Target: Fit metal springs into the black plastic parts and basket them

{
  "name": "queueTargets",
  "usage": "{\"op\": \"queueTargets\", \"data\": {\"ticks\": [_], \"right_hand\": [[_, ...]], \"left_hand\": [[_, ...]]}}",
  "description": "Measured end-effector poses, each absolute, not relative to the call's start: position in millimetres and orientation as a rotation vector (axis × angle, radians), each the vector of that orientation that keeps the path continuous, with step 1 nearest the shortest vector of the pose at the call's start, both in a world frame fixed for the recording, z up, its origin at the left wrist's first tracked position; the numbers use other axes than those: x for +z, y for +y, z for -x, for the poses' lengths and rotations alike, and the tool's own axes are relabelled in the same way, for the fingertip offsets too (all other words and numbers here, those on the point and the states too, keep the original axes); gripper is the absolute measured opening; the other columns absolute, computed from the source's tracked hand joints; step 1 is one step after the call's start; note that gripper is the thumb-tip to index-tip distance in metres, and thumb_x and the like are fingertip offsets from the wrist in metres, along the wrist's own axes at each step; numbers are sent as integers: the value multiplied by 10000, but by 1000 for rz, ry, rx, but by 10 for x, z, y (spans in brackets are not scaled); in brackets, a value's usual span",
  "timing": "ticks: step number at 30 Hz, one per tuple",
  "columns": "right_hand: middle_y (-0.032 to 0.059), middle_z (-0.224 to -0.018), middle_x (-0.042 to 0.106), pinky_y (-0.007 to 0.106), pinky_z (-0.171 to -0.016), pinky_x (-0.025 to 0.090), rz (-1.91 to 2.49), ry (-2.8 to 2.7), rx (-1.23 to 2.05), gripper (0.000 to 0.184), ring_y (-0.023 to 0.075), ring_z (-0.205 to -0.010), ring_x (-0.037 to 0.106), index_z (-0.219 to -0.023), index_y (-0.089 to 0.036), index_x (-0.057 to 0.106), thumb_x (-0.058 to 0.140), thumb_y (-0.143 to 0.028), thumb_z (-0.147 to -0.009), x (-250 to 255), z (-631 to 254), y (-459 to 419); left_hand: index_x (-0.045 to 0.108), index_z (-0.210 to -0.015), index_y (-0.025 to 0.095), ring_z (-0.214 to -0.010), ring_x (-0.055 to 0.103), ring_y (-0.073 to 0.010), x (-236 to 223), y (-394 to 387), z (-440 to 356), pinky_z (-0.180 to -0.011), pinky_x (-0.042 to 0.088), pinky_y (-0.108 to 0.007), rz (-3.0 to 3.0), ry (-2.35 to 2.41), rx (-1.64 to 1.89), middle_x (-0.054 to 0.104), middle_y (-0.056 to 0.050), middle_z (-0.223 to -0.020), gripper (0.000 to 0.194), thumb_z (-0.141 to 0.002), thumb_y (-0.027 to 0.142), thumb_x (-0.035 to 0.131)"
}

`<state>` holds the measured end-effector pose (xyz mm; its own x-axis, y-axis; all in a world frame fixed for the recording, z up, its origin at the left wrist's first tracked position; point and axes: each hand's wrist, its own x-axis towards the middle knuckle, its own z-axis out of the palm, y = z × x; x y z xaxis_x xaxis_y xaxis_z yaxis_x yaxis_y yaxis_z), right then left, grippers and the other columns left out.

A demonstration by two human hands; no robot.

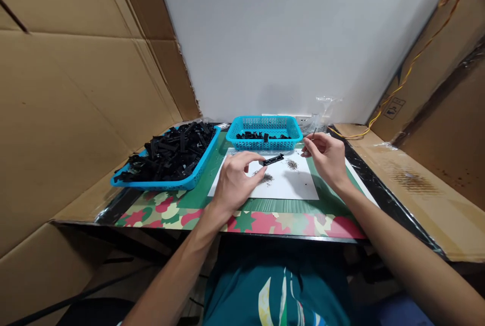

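Note:
My left hand (237, 179) rests on a white sheet (299, 187), its fingers curled and pinched on one end of a small black plastic part (273, 159). My right hand (329, 156) hovers at the sheet's right edge, fingers pinched round a thin dark tool (314, 133) that sticks up. Two small heaps of tiny metal bits (292, 165) lie on the sheet between the hands.
A blue tray (166, 183) heaped with black plastic parts sits at the left. A small blue basket (265, 126) with a few black parts stands behind the sheet. Cardboard walls close both sides; yellow wires (409, 68) run down the right wall.

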<state>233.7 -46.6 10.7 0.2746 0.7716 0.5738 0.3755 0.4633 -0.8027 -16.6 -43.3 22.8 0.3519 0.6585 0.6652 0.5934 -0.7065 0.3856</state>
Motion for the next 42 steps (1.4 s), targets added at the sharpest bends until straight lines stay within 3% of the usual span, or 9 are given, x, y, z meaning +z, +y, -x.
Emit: {"op": "queueTargets", "data": {"ticks": [6,15,20,26,31,36,39,42], "right_hand": [[34,-662,715,320,-594,542,1294,-1471,356,227,191,-572,702,-906,-186,691,569,-355,-993,-23,-2421,-329],[29,-639,722,309,-624,438,1460,-1587,319,226,206,-567,681,-867,-207,700,536,-307,-984,-107,-2440,-259],[41,-677,741,301,-627,414,1521,-1602,321,228,211,-602,689,-900,-205,711,519,-290,-989,-80,-2459,-272],[58,-733,749,292,-635,401,1570,-1637,347,264,213,-657,683,-896,-210,710,473,-266,-997,-90,-2521,-254],[98,-825,757,304,-675,390,1616,-1680,365,317,237,-754,672,-941,-178,746,431,-209,-965,-99,-2580,-229],[110,-812,749,309,-657,360,1662,-1725,450,264,239,-756,633,-792,-177,765,524,-232,-884,-152,-2630,-195],[92,-738,713,304,-620,344,1662,-1741,522,252,214,-690,590,-741,-170,765,569,-278,-857,-167,-2690,-182],[52,-652,649,299,-580,329,1626,-1771,609,247,180,-613,523,-731,-164,777,634,-342,-824,-142,-2764,-189]], "left_hand": [[786,-1059,224,-843,712,-210,617,-138,295,-934,484,-419,-2720,1398,1196,816,-39,-1091,141,-922,231,753],[798,-1172,198,-1098,729,-316,1034,495,342,-1024,511,-451,-2825,1790,654,805,-108,-1183,242,-964,257,689],[817,-1132,192,-1103,733,-308,936,683,286,-1051,499,-435,-2859,1697,388,811,-117,-1157,239,-935,212,682],[783,-1248,221,-1193,705,-274,958,675,408,-1040,505,-373,-2823,1685,250,777,-93,-1281,368,-1011,239,501],[791,-1177,252,-1062,740,-292,1235,750,944,-909,544,-346,-2650,1988,162,803,-87,-1169,321,-918,244,601],[774,-1039,153,-1035,733,-389,1370,839,1517,-857,548,-408,-2431,2336,74,782,-208,-1105,301,-891,392,667],[755,-957,191,-922,745,-326,1312,868,1686,-782,540,-343,-2402,2296,40,793,-149,-1019,339,-849,510,717],[726,-944,217,-855,733,-276,1242,892,1763,-731,511,-308,-2417,2230,110,788,-92,-957,315,-802,496,771]]}}
